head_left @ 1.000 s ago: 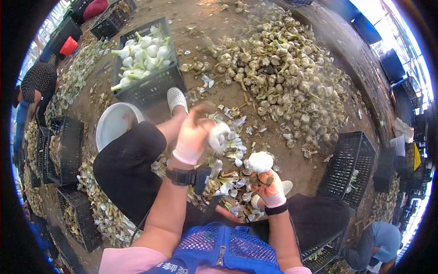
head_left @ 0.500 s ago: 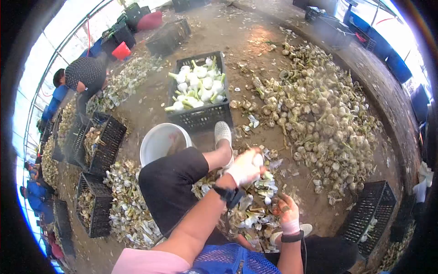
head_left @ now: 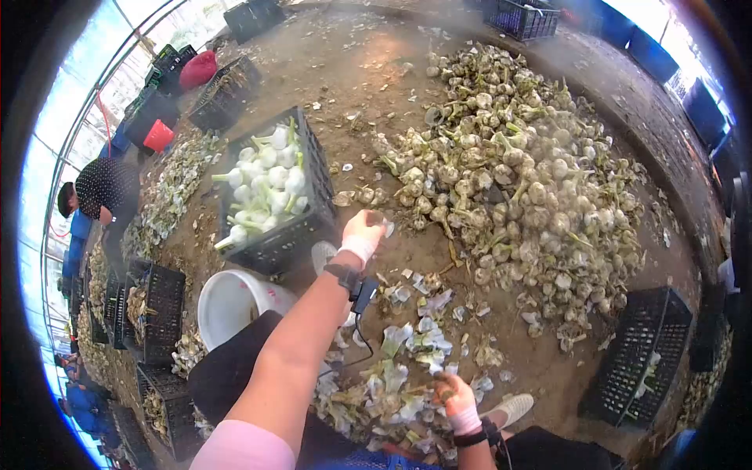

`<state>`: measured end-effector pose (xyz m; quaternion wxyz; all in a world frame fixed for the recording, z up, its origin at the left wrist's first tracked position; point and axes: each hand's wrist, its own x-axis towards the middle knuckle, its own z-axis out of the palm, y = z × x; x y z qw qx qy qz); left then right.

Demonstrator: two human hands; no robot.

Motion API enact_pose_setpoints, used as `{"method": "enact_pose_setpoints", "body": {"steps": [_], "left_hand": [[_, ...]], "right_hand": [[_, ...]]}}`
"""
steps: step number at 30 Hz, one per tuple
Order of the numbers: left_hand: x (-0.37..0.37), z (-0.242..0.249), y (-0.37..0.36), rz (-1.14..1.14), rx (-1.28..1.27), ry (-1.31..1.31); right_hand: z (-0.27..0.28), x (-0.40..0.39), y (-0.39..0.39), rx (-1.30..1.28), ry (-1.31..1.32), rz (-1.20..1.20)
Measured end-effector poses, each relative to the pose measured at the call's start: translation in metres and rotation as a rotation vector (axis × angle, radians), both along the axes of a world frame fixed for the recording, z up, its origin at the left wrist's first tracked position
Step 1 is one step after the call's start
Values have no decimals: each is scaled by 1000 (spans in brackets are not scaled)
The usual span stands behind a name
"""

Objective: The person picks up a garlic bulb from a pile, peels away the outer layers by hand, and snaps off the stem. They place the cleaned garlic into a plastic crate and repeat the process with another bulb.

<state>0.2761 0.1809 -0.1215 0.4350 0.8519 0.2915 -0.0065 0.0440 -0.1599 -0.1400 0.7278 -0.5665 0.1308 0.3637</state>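
Note:
My left hand, with a white wrap at the wrist and a black band above, reaches forward beside the black crate. Its fingers are curled, and a small pale thing shows at the fingertips, too blurred to name. The crate holds white trimmed garlic bulbs with short green stems. Lower down, my right hand is closed above the loose garlic peelings; whatever its fingers grip is hidden. Ahead and to the right lies a large heap of untrimmed garlic.
A white bucket stands by my left knee. Black crates line the left side, and another crate is at the right. A person in a dotted top bends over at the far left. A red bucket is beyond.
My view has shifted, bringing the garlic heap nearer the middle. My left hand has moved away from my right hand, forward towards the crate and heap. My right hand stays low, above the peelings.

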Motion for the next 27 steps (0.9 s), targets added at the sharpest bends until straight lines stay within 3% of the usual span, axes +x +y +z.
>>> {"method": "enact_pose_setpoints", "body": {"steps": [3, 5, 7, 11, 13, 15, 17, 18, 19, 20, 23, 24, 25, 26, 27], "left_hand": [[61, -3, -3, 68, 140, 54], [113, -27, 17, 102, 102, 40], [162, -32, 23, 179, 177, 123], [235, -77, 43, 194, 211, 169], [257, -103, 43, -41, 242, 206], [257, -102, 21, -75, 391, 242], [250, -111, 23, -95, 193, 149], [242, -108, 20, -166, 208, 164], [232, -101, 14, -236, 222, 173], [222, -85, 5, -358, 348, 154], [221, -67, 27, -685, 112, 210], [230, -63, 41, -388, 110, 119], [245, -60, 58, -94, 104, 29], [258, -62, 77, 111, 350, -82], [260, -69, 78, 105, 355, -74]], "right_hand": [[-7, 10, -2, -126, 153, -29], [-7, 20, 0, -139, 235, -95], [-62, -4, -14, 77, 375, -178], [-64, 16, -12, 73, 530, -251], [-116, -16, -29, -132, 212, -76], [-114, -4, -28, -118, 216, -149], [-101, 28, -22, -459, -275, 88], [-59, 78, -4, -267, 289, -208], [-65, 97, -5, -413, 88, -90], [-72, 116, -9, -424, 57, -64], [-94, 172, -11, -406, -60, -11], [-120, 171, -18, -346, -352, -22], [-138, 165, -16, -215, 162, -193], [-161, 160, -24, -69, 348, -230], [-192, 153, -44, 80, 535, -264]]}}
